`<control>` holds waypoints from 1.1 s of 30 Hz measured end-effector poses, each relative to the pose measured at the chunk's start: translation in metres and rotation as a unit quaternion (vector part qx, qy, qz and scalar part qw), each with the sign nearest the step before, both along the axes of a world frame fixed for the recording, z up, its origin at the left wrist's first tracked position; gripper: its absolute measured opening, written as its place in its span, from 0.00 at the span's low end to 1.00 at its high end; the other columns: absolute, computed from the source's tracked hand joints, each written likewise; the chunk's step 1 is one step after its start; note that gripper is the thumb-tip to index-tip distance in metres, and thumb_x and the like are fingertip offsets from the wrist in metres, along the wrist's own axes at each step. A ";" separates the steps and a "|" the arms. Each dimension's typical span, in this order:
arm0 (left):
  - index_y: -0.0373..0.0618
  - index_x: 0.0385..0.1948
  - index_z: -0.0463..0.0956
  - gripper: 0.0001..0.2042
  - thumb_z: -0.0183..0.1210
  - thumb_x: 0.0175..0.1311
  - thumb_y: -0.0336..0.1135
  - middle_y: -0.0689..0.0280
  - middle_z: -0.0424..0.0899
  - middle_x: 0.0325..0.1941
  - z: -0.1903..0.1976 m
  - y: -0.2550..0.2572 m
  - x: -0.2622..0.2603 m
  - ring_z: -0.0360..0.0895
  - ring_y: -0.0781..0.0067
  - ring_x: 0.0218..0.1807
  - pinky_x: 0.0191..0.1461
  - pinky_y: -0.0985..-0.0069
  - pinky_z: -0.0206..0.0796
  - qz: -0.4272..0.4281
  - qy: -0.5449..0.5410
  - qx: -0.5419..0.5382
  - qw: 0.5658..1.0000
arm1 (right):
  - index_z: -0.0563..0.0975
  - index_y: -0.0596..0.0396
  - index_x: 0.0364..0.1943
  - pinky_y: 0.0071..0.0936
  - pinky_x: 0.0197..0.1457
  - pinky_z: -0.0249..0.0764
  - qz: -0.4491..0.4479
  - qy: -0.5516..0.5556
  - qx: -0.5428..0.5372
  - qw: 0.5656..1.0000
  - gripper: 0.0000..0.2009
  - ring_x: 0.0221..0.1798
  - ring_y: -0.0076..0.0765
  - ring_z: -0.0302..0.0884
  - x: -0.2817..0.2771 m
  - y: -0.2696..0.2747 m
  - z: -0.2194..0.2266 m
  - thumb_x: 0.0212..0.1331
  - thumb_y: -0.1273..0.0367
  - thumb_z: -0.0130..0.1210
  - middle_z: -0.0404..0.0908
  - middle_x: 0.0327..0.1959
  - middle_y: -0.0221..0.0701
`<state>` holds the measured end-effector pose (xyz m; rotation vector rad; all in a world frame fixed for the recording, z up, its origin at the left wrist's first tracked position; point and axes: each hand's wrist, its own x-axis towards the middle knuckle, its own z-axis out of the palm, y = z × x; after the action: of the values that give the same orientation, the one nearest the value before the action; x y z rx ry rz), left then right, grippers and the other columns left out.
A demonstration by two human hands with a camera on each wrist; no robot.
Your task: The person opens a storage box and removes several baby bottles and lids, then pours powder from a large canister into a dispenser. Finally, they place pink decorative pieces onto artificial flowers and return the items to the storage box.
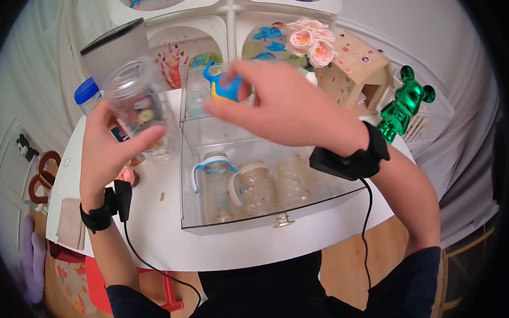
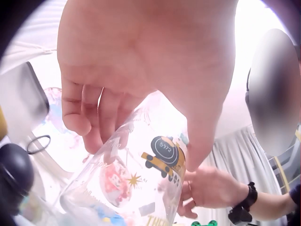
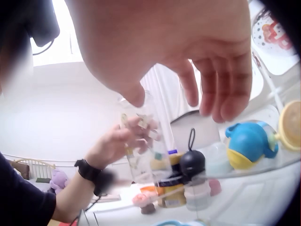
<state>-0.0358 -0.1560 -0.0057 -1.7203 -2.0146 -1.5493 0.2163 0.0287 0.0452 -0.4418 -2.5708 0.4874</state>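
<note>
My left hand [image 1: 106, 148] [image 2: 146, 52] grips a clear, empty-looking bottle [image 1: 134, 96] [image 2: 136, 181] with printed pictures, its open mouth upward in the head view. A cartoon train shows on its wall. Over the back part of a clear box [image 1: 229, 228], my right hand [image 1: 290, 104] [image 3: 164, 42] hangs with loosely bent fingers and nothing between them. Close by those fingers is a blue and yellow cup lid [image 1: 228, 89] [image 3: 247, 145]. Several clear bottles, one with light blue handles [image 1: 217, 183], stand in the box's front part.
Behind the left hand stand a grey container with a dark rim [image 1: 115, 47] and a blue-lidded jar [image 1: 87, 91]. A black round lid with a loop [image 3: 192, 162] shows in the right wrist view. Pink flowers [image 1: 312, 40], a wooden house [image 1: 358, 64] and a green shiny bear [image 1: 403, 105] stand behind.
</note>
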 end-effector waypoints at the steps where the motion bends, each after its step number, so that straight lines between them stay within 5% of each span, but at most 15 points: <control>1: 0.40 0.57 0.86 0.33 0.86 0.50 0.45 0.74 0.83 0.38 -0.009 -0.005 -0.008 0.73 0.83 0.36 0.41 0.79 0.65 0.015 -0.033 0.009 0.999 | 0.86 0.63 0.51 0.46 0.54 0.85 0.006 -0.081 0.016 0.997 0.34 0.45 0.56 0.91 0.002 0.007 -0.012 0.66 0.40 0.64 0.91 0.40 0.49; 6: 0.40 0.55 0.86 0.32 0.86 0.51 0.47 0.72 0.86 0.36 -0.049 -0.014 -0.025 0.75 0.81 0.34 0.37 0.76 0.69 0.107 -0.039 -0.099 0.989 | 0.87 0.59 0.51 0.45 0.55 0.85 0.021 -0.304 0.010 0.952 0.34 0.49 0.54 0.91 -0.003 0.029 -0.072 0.64 0.38 0.66 0.92 0.42 0.45; 13: 0.41 0.56 0.85 0.35 0.87 0.47 0.51 0.71 0.83 0.34 -0.077 -0.004 -0.031 0.75 0.78 0.34 0.38 0.75 0.68 0.165 0.003 -0.203 0.965 | 0.90 0.57 0.40 0.44 0.53 0.84 0.007 -0.403 -0.064 0.913 0.33 0.46 0.53 0.90 -0.013 0.032 -0.066 0.56 0.36 0.70 0.92 0.39 0.44; 14: 0.35 0.51 0.82 0.37 0.86 0.46 0.53 0.58 0.87 0.36 -0.074 -0.005 -0.029 0.84 0.59 0.36 0.42 0.65 0.76 0.153 0.015 -0.205 0.967 | 0.88 0.56 0.39 0.43 0.50 0.83 0.019 -0.378 -0.047 0.925 0.30 0.44 0.51 0.90 -0.009 0.031 -0.060 0.58 0.39 0.72 0.91 0.35 0.42; 17: 0.36 0.50 0.81 0.37 0.86 0.46 0.54 0.57 0.87 0.36 -0.076 -0.007 -0.031 0.86 0.57 0.38 0.44 0.64 0.77 0.152 0.012 -0.193 0.969 | 0.85 0.55 0.38 0.37 0.48 0.81 -0.025 -0.305 -0.042 0.951 0.26 0.42 0.42 0.88 0.003 0.016 -0.028 0.60 0.44 0.75 0.88 0.34 0.38; 18: 0.39 0.58 0.82 0.40 0.87 0.45 0.53 0.64 0.82 0.35 -0.081 -0.007 -0.037 0.78 0.68 0.36 0.41 0.69 0.71 0.157 -0.007 -0.207 0.966 | 0.83 0.56 0.37 0.34 0.47 0.81 -0.041 -0.289 -0.035 0.956 0.23 0.41 0.38 0.88 0.007 0.005 -0.014 0.61 0.49 0.77 0.86 0.32 0.36; 21: 0.39 0.61 0.79 0.43 0.87 0.45 0.53 0.63 0.83 0.37 -0.085 -0.006 -0.041 0.80 0.66 0.38 0.43 0.68 0.72 0.167 -0.014 -0.198 0.966 | 0.79 0.56 0.36 0.29 0.45 0.81 -0.060 -0.211 0.011 0.976 0.19 0.39 0.30 0.85 0.017 -0.027 0.026 0.60 0.60 0.79 0.82 0.32 0.31; 27: 0.37 0.61 0.76 0.41 0.87 0.45 0.48 0.53 0.90 0.44 -0.073 -0.008 -0.035 0.86 0.52 0.53 0.55 0.62 0.78 0.207 0.029 -0.240 0.948 | 0.79 0.56 0.36 0.31 0.44 0.81 0.080 0.055 0.148 0.984 0.19 0.38 0.31 0.84 -0.018 -0.049 0.040 0.58 0.60 0.80 0.82 0.36 0.30; 30: 0.40 0.65 0.76 0.39 0.83 0.50 0.42 0.53 0.89 0.52 -0.091 -0.023 -0.048 0.83 0.51 0.57 0.61 0.61 0.77 0.178 0.095 -0.109 0.973 | 0.80 0.56 0.36 0.36 0.45 0.82 0.118 0.063 0.187 0.973 0.19 0.39 0.39 0.85 -0.052 -0.068 0.029 0.56 0.59 0.79 0.84 0.36 0.33; 33: 0.42 0.67 0.76 0.33 0.77 0.56 0.34 0.53 0.89 0.56 -0.074 -0.047 -0.046 0.82 0.53 0.54 0.61 0.63 0.77 0.168 0.025 -0.081 0.982 | 0.81 0.55 0.34 0.44 0.45 0.82 0.170 0.036 0.202 0.964 0.20 0.42 0.49 0.86 -0.085 -0.071 0.006 0.55 0.57 0.80 0.85 0.37 0.38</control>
<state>-0.0817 -0.2025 -0.0795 -1.3534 -2.3122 -1.2553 0.1311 -0.0427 0.0515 0.1604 -2.5903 0.0790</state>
